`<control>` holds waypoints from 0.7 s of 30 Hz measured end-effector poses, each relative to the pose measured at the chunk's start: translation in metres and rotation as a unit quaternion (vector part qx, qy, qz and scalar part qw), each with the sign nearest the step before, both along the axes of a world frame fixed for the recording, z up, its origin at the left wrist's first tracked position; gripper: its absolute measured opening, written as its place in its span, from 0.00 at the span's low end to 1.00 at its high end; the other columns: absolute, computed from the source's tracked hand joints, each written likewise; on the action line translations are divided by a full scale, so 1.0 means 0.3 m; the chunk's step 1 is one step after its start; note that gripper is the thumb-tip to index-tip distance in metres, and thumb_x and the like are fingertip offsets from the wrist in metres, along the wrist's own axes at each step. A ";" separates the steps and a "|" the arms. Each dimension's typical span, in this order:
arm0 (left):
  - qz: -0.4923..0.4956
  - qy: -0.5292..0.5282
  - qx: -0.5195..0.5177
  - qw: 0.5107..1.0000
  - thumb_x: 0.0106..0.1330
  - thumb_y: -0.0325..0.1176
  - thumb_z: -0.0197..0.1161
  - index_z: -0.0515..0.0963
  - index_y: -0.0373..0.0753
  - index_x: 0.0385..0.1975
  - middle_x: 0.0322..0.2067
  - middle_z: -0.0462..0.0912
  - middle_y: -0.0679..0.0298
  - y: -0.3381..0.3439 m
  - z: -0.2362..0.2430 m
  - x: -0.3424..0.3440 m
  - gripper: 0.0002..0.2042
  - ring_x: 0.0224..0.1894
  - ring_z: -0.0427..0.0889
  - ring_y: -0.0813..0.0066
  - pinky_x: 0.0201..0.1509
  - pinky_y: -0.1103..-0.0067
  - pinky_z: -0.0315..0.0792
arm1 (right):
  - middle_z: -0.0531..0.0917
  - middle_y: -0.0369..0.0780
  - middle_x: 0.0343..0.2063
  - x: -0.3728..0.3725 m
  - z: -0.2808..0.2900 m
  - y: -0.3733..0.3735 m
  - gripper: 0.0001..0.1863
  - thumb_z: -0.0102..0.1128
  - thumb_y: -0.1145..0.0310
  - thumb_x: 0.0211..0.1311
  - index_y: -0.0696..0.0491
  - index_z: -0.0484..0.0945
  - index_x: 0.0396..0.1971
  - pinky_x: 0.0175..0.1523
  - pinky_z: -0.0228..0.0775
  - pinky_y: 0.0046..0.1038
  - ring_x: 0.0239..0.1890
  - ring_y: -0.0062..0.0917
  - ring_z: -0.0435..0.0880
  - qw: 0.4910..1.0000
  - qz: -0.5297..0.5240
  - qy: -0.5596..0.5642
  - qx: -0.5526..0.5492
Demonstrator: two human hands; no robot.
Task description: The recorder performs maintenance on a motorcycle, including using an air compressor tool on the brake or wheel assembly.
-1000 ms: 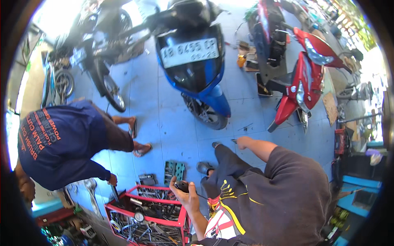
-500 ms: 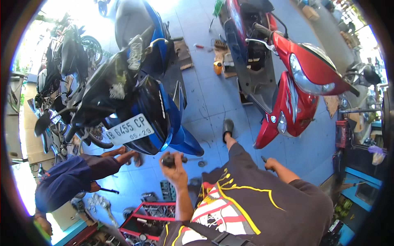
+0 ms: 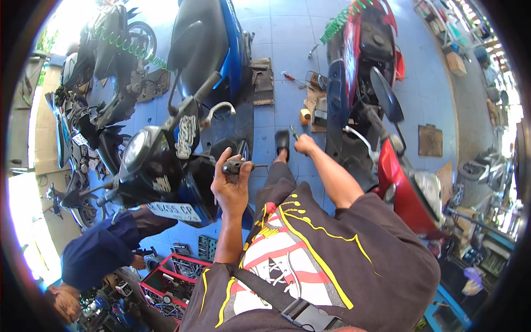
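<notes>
My left hand [image 3: 229, 192] is raised between my body and the blue-and-black scooter [image 3: 199, 41]. Its thumb and fingers close round a small dark mechanical part [image 3: 234, 166] with a thin rod sticking out to the right. Farther forward, my right hand [image 3: 304, 144] is closed on a slim dark tool [image 3: 293, 131], its tip pointing away from me; its exact kind I cannot make out. That hand is near the floorboard side of the red scooter [image 3: 398, 174], touching nothing else.
Left of me a co-worker in a dark blue shirt [image 3: 99, 252] bends forward. A red tool tray [image 3: 174, 260] stands at the lower left. Ahead on the blue tiles lie cardboard [image 3: 263, 83], a yellow bottle [image 3: 305, 116] and a red-handled screwdriver [image 3: 290, 77]. More motorcycles [image 3: 110, 72] crowd the far left.
I have moved forward between the two scooters, which now flank me. My right hand has reached ahead with its tool; my left still holds the dark part, now higher in view.
</notes>
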State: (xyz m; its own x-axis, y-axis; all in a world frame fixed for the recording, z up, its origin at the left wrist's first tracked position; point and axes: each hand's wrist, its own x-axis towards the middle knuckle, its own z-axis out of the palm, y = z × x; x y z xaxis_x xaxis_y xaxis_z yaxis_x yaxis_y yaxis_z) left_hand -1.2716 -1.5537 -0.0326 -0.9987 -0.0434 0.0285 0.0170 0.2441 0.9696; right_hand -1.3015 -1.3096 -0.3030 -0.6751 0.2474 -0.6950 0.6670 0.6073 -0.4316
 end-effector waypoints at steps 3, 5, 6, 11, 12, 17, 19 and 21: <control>-0.038 0.009 0.029 0.999 0.59 0.26 0.68 0.71 0.33 0.54 0.42 0.81 0.58 0.110 -0.039 -0.226 0.22 0.43 0.80 0.76 0.50 0.80 0.75 | 0.83 0.55 0.32 -0.344 -0.034 0.103 0.17 0.54 0.63 0.50 0.63 0.82 0.28 0.42 0.77 0.39 0.39 0.47 0.84 0.997 0.059 0.031 0.046; -0.087 -0.028 0.049 0.995 0.59 0.28 0.68 0.72 0.34 0.54 0.44 0.81 0.56 0.181 -0.035 -0.404 0.23 0.44 0.80 0.74 0.50 0.78 0.75 | 0.82 0.54 0.40 -0.499 -0.055 0.168 0.17 0.55 0.64 0.51 0.62 0.82 0.35 0.48 0.75 0.39 0.45 0.46 0.82 0.998 0.015 0.024 0.055; -0.103 -0.049 0.023 0.993 0.59 0.29 0.69 0.72 0.34 0.54 0.44 0.81 0.55 0.229 -0.028 -0.494 0.23 0.44 0.81 0.72 0.50 0.77 0.75 | 0.82 0.53 0.42 -0.560 -0.057 0.227 0.18 0.56 0.64 0.52 0.61 0.81 0.37 0.51 0.74 0.39 0.48 0.45 0.81 0.997 -0.016 0.019 0.072; -0.202 -0.020 -0.084 0.976 0.59 0.34 0.69 0.72 0.35 0.54 0.46 0.81 0.52 0.384 0.060 -0.830 0.24 0.46 0.82 0.67 0.50 0.75 0.75 | 0.78 0.54 0.50 -0.833 -0.021 0.435 0.21 0.56 0.62 0.55 0.59 0.79 0.46 0.56 0.70 0.41 0.54 0.45 0.77 0.983 -0.126 -0.068 0.116; -0.210 -0.006 -0.115 0.971 0.59 0.35 0.69 0.71 0.35 0.54 0.47 0.80 0.51 0.407 0.074 -0.887 0.24 0.47 0.82 0.65 0.49 0.75 0.75 | 0.75 0.54 0.54 -0.878 0.004 0.478 0.22 0.55 0.63 0.56 0.57 0.78 0.50 0.57 0.70 0.41 0.56 0.47 0.75 0.978 -0.149 -0.090 0.117; -0.108 -0.120 -0.061 0.985 0.60 0.39 0.69 0.73 0.33 0.51 0.34 0.85 0.58 0.507 0.056 -1.203 0.23 0.36 0.84 0.72 0.43 0.77 0.75 | 0.77 0.51 0.52 -1.087 0.146 0.718 0.21 0.60 0.64 0.54 0.56 0.77 0.48 0.56 0.72 0.37 0.55 0.42 0.77 0.979 -0.091 -0.106 0.151; -0.075 -0.109 0.008 0.991 0.63 0.36 0.66 0.73 0.33 0.49 0.33 0.82 0.63 0.555 0.023 -1.335 0.19 0.30 0.79 0.80 0.34 0.83 0.73 | 0.79 0.50 0.51 -1.186 0.163 0.818 0.22 0.62 0.65 0.52 0.57 0.78 0.48 0.56 0.72 0.38 0.55 0.41 0.78 0.978 -0.044 -0.132 0.152; -0.021 -0.076 0.044 0.996 0.66 0.34 0.63 0.72 0.34 0.49 0.33 0.81 0.64 0.633 -0.032 -1.490 0.16 0.25 0.75 0.85 0.27 0.87 0.70 | 0.78 0.50 0.51 -1.316 0.135 0.931 0.23 0.60 0.64 0.52 0.57 0.77 0.49 0.56 0.72 0.38 0.55 0.42 0.77 0.975 -0.011 -0.146 0.166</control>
